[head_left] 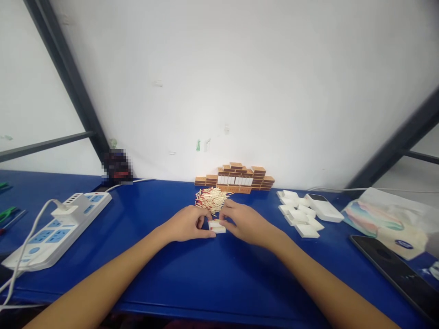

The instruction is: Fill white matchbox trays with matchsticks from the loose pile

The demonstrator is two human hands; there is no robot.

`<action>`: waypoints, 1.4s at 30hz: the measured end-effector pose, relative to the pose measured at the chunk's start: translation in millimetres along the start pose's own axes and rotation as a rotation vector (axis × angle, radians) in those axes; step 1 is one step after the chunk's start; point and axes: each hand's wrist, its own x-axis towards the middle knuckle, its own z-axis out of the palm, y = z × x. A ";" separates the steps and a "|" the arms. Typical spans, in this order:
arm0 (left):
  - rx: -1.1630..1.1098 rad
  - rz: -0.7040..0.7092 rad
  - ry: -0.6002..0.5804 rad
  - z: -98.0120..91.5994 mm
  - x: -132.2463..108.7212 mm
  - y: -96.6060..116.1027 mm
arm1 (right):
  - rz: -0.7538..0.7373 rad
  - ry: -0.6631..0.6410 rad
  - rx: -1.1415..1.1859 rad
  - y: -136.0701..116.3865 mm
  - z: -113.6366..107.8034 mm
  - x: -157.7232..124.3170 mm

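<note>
One white tray (217,226), matches inside; left hand (187,224), right hand (245,224) both pinch it. One match pile (211,199) at 12 o'clock; roughly eight empty trays (301,215) at 3 o'clock.

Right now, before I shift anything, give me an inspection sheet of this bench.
Surface: blue table, things at both ends.
Job's things: white tray on the table; loose matches heaped just behind it; stacked matchboxes against the wall; more white trays to the right.
Clutter: white device, dark phone, plastic bag; green tools far left.
Hands: left hand and right hand both pinch the white tray.
Cables: white cable plugged into the power strip.
Surroundings: white wall, dark metal bars.
</note>
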 end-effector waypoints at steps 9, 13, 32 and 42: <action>0.014 0.000 -0.019 -0.8 0.3 -0.4 | 0.000 -0.035 0.032 0.0 3.9 0.3; 0.003 -0.001 -0.019 -0.5 0.4 -0.1 | 0.007 -0.029 0.045 1.9 6.1 0.2; 0.019 -0.007 -0.010 -1.3 -0.3 0.9 | 0.019 -0.023 0.006 6.0 -1.1 0.9; 0.005 0.001 -0.010 -1.0 -0.2 0.0 | 0.060 -0.056 0.070 2.9 -7.9 2.0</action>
